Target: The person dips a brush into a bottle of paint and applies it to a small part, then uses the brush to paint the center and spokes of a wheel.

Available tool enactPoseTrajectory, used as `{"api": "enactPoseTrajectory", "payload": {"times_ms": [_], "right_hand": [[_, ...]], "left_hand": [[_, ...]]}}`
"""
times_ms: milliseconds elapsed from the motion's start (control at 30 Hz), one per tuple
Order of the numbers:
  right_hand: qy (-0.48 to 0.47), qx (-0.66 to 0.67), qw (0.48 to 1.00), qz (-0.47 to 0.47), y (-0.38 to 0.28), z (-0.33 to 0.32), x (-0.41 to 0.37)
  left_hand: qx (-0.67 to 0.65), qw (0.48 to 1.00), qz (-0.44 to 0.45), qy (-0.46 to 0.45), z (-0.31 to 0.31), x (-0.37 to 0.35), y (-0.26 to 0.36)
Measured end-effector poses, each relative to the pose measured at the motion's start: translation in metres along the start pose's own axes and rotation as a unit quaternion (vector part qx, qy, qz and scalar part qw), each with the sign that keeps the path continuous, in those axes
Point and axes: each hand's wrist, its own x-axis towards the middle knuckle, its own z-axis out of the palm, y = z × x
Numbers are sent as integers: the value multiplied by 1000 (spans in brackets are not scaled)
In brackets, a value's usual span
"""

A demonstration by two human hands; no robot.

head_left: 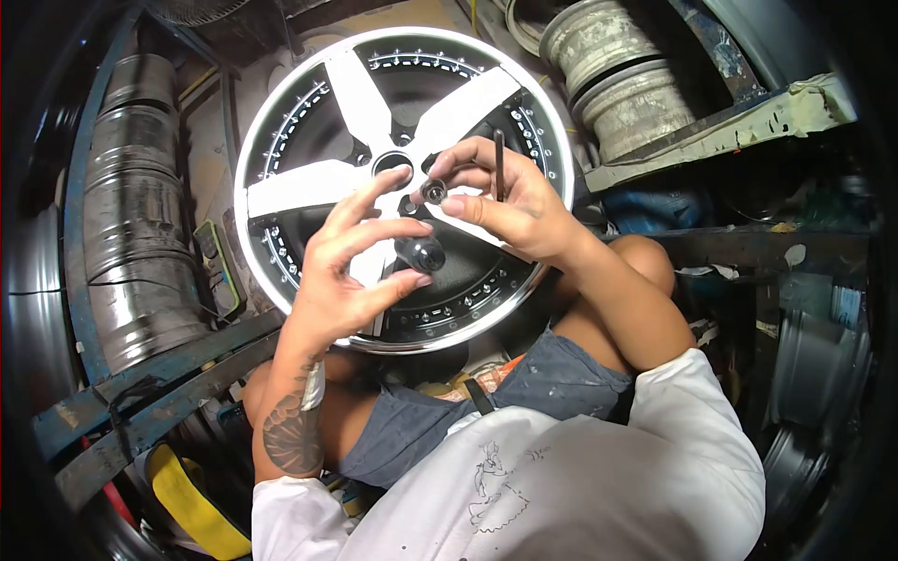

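Note:
A wheel rim (409,343) with white spokes, a black inner face and a polished lip lies in front of me, under both hands. Between thumb and fingers, my left hand (348,257) grips a short black cylinder with a rounded, shiny end (426,254). My right hand (510,201) pinches a small round metal piece with a hollow centre (434,192), close to the hub. A thin dark rod (499,166) stands out from the right hand's fingers; how it is held is partly hidden. The two held pieces are apart.
Stacked metal rims (140,224) stand on a blue-framed rack at left. More worn rims (617,84) are stacked at upper right, behind a pale ledge (720,140). Dark rims (814,365) sit at right. A yellow object (192,505) lies low at left.

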Motion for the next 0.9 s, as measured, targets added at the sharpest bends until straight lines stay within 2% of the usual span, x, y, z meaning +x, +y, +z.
{"api": "enactPoseTrajectory", "payload": {"times_ms": [67, 200, 367, 433, 467, 533, 633, 767, 867, 900], "right_hand": [[-22, -12, 999, -19, -2, 2, -1], [-25, 45, 999, 6, -1, 6, -4], [-28, 23, 999, -5, -2, 8, -4], [-31, -10, 999, -25, -1, 9, -4], [-39, 1, 999, 6, -2, 8, -5], [-43, -13, 999, -21, 0, 8, -5], [-41, 15, 999, 4, -1, 8, -7], [-17, -1, 1000, -5, -1, 12, -5], [11, -74, 997, 26, -11, 6, -3], [62, -101, 993, 25, -9, 2, -1]], "left_hand": [[-2, 1000, 18, -3, 1, -1, 0], [-19, 999, 26, -1, 6, -3, 2], [-3, 999, 40, 8, 7, -5, 2], [29, 998, 53, 10, 7, -7, 1], [48, 997, 58, 11, 7, -6, 2], [53, 996, 71, 19, 9, -5, 6], [69, 994, 80, 26, 10, -6, 5], [82, 990, 106, 41, 9, -7, 5], [1, 995, 63, 73, 13, -8, 5], [23, 995, 76, 62, 10, -7, 6]]}}
